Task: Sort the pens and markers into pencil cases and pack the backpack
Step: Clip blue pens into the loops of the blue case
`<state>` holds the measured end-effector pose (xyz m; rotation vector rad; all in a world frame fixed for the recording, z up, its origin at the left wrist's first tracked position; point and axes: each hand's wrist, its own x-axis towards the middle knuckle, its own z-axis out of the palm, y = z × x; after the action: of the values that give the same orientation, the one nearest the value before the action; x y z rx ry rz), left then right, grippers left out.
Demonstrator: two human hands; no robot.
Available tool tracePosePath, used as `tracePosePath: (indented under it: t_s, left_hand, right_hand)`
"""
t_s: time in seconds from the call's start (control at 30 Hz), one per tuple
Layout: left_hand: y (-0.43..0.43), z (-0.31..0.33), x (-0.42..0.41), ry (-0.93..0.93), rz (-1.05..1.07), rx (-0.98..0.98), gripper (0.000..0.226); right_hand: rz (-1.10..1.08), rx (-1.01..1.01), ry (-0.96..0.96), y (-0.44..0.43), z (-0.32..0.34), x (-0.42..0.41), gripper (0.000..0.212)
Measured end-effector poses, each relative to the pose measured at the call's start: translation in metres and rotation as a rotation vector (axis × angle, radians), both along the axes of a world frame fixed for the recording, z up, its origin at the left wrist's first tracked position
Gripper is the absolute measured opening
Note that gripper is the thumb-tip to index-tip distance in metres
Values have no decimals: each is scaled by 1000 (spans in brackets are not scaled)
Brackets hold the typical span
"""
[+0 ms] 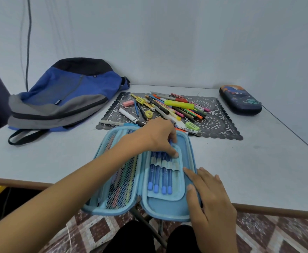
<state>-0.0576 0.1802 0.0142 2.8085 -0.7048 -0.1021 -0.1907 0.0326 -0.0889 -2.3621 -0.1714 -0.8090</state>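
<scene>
Sorting step in hand: light-blue pencil case (167, 207) lies open at the near edge of the worktop (259, 161), its near end overhanging the edge above the lap. Four blue pens (159, 177) sit side by side under the elastic loops of the right half; the mesh pocket (121, 181) on the left half already holds coloured items. Left hand (160, 137) reaches across the case, fingers curled at the top ends of the pens, apparently seating one in its loop; whether it pinches a pen I cannot tell. Right hand (209, 196) lies open and flat on the right rim of the case, holding nothing, steadying it.

Loose pens and markers (171, 106) remain piled on the dark lace mat (220, 125) just beyond the case. Second, dark pencil case (240, 99) is shut, far right. Backpack (65, 95) lies far left, not yet packed.

Next move, judged: reach forward to the pile for another piece. Room: bare worktop both sides of the case; pushing it inward would reduce the overhang risk.
</scene>
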Motion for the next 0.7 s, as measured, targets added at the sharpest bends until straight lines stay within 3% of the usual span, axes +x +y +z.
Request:
tracePosePath:
  t_s: [0.3, 0.4, 0.47, 0.57, 0.7]
  left_hand:
    - [4, 2, -1, 25, -25, -3, 44]
    - [8, 11, 6, 17, -38, -103, 30]
    - [10, 14, 24, -126, 35, -132, 16]
    - [9, 12, 60, -330, 157, -13, 30]
    - [8, -7, 97, -291, -33, 199, 49]
  right_hand:
    - [-2, -5, -6, 0, 1, 0, 44]
    - [6, -8, -1, 0, 0, 0, 44]
    - [11, -12, 6, 0, -1, 1, 44]
    - [12, -22, 16, -1, -2, 1, 45]
    - [4, -31, -2, 0, -2, 1, 44]
